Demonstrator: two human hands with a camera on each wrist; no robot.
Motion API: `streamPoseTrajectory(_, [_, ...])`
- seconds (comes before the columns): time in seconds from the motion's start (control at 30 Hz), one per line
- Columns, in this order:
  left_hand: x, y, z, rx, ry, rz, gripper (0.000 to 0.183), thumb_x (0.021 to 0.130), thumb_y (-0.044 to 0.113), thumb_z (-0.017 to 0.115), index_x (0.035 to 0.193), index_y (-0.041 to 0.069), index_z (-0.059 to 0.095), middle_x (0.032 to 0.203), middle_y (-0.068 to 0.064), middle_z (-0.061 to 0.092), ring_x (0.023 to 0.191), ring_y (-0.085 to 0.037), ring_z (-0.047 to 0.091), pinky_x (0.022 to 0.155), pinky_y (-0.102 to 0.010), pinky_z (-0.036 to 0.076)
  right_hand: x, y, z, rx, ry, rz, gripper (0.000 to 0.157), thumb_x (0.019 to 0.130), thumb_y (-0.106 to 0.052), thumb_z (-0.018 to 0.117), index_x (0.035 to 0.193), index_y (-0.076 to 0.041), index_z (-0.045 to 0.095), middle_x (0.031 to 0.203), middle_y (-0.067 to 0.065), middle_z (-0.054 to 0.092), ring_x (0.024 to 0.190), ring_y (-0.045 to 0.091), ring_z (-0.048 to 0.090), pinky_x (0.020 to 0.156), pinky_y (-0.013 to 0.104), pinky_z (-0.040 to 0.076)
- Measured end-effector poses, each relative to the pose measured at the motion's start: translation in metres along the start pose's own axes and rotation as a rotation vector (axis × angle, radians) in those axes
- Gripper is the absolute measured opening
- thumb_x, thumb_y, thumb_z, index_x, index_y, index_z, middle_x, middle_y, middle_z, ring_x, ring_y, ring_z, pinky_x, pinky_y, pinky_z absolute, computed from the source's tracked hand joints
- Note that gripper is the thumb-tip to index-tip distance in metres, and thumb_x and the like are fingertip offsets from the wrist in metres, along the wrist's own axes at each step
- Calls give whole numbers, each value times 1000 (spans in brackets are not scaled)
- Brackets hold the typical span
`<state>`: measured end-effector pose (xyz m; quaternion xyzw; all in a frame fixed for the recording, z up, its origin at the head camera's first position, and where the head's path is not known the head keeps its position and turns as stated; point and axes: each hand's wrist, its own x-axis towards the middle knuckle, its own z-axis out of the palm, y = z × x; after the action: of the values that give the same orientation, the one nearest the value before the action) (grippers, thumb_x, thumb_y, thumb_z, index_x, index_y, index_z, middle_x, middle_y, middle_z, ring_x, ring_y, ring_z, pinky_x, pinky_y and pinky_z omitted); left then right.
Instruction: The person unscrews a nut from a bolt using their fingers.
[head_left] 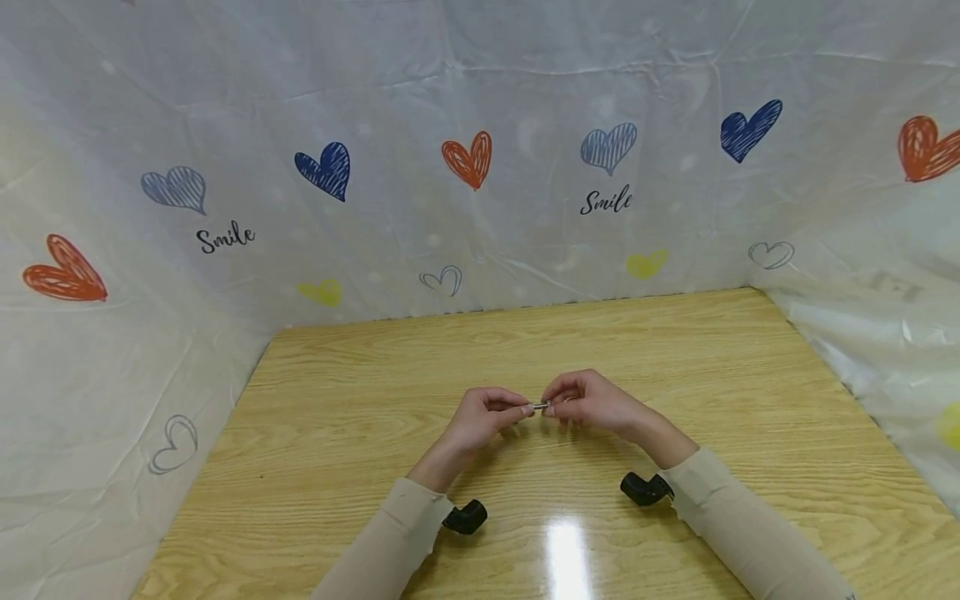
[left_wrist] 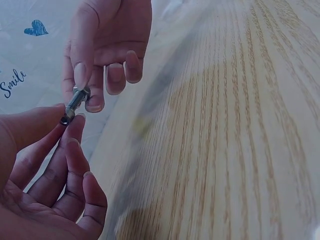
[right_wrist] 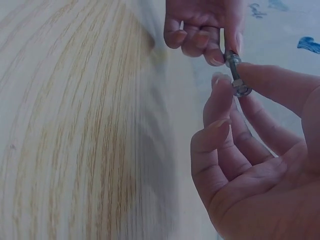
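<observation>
A small silver bolt (head_left: pixel 540 407) spans the space between the two hands, held up over the table. My left hand (head_left: pixel 486 413) pinches one end of it between thumb and fingertips. On the opposite end, the thumb and fingers of my right hand (head_left: pixel 596 402) grip a nut (right_wrist: pixel 241 89). Bare thread (left_wrist: pixel 74 103) shows between the two grips in the left wrist view. Seen from the right wrist, the bolt's far end (right_wrist: pixel 231 58) sits at the left fingertips, partly covered by them. The other fingers of both hands are loosely bent.
Beneath the hands lies a wood-grain table (head_left: pixel 360 367). A pale sheet (head_left: pixel 525 92) printed with hearts and "Smile" hangs along its back and sides. Black curved pieces (head_left: pixel 467 517) stick out beside both beige sleeves (head_left: pixel 750 525).
</observation>
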<state>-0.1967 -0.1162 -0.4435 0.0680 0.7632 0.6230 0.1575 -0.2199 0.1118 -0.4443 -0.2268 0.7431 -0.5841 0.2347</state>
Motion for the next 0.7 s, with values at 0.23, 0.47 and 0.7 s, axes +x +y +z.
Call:
streamPoseTrajectory(0.23, [-13,21,3,-5,-18,-16,21,89,13,66,104,-1,69,102,-11,67,104,-42,56,85,-55,45,-1,-2,0,2,5,30,31,95,-23,58,116,-1,61,104,25,63,82,45,57,58,37,46])
streamPoseTrajectory(0.47, [-2,5,1,-8,-13,-15,20,88,13,67,103,1,70,100,-10,67,102,-42,56,82,-54,46,0,0,0,-3,-6,53,34,97,-26,55,109,3,65,97,24,66,75,39,58,53,29,44])
streamPoseTrajectory(0.7, [5,-8,0,15,10,-9,22,85,22,71,101,6,72,99,-6,67,97,-35,59,75,-46,48,0,2,0,1,12,21,21,92,-15,61,109,-2,63,101,26,63,83,48,56,57,33,45])
